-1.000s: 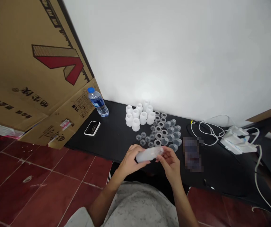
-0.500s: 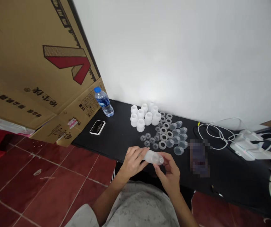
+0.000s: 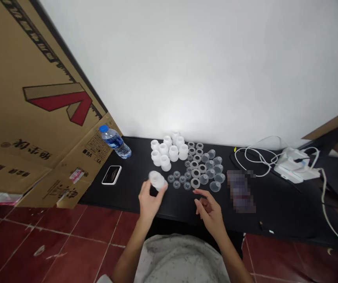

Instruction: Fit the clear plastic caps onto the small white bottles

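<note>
My left hand (image 3: pixel 150 198) grips a small white plastic bottle (image 3: pixel 157 181) between thumb and fingers, tilted just above the table. Beyond it stands a cluster of similar white bottles (image 3: pixel 173 153), upright. My right hand (image 3: pixel 208 210) is held over the front of the table, thumb and index finger apart and the other fingers curled, with nothing visible in it. Several translucent rings (image 3: pixel 195 173), small clear discs (image 3: pixel 176 184) and clear dome-shaped caps (image 3: pixel 215 186) lie in rows beyond my right hand.
On the black table (image 3: pixel 133 188), a water bottle (image 3: pixel 116 142) and a white phone-like device (image 3: pixel 111 175) are at the left, near a large cardboard box (image 3: pixel 54 153). A blurred-out item (image 3: pixel 241 192), white cables (image 3: pixel 254 157) and a white power strip (image 3: pixel 295 165) are at the right.
My hands have separated. My left hand has carried the white bottle left towards the cluster of bottles, while my right hand has let go of it. The view has also shifted.
</note>
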Available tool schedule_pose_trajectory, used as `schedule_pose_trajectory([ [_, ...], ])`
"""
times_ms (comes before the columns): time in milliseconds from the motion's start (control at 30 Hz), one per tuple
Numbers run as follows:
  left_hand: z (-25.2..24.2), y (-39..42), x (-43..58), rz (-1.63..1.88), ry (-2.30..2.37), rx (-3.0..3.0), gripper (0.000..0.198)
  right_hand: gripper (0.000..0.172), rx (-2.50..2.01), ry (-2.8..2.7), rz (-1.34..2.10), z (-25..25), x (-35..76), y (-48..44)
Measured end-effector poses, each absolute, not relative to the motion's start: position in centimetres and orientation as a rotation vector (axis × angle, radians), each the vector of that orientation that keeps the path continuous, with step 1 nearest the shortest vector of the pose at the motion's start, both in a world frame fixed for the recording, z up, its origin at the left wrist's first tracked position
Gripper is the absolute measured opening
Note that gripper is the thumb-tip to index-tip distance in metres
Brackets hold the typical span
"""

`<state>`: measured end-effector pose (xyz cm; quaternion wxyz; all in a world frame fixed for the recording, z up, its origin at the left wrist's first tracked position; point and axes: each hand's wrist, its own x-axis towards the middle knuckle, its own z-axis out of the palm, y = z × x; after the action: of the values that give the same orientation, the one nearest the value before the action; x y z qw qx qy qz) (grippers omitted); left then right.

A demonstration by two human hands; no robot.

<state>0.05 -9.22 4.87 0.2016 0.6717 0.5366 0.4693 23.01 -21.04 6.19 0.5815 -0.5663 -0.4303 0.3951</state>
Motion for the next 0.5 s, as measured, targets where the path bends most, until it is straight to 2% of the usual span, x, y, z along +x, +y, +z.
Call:
schedule_pose_trajectory([
  [133,3.6,-6.6,-1.1,1.295,1.654,1.792,0.043,0.033,-1.459,-0.984,0.764,4.7,24.0,-21.0],
  [267,3.1,-6.0,-0.5,1.256,1.691,1.766,0.056,0.026,-1.533,-1.209,0.559,4.0,25.0,-20.7],
  [400,3.2,-7.4,0.0,1.409,1.661,1.752,0.068,0.026,-1.62,-1.399,0.354,3.8,25.5,-20.1],
  [467,3.6,-8.9,0.2,1.574,1.705,1.806,0.063,0.028,-1.679,-1.465,0.304,3.6,25.4,-19.8],
  [500,3.8,-9.8,0.5,1.64,1.711,1.856,0.053,0.03,-1.709,-1.493,0.277,3.5,25.3,-19.6],
])
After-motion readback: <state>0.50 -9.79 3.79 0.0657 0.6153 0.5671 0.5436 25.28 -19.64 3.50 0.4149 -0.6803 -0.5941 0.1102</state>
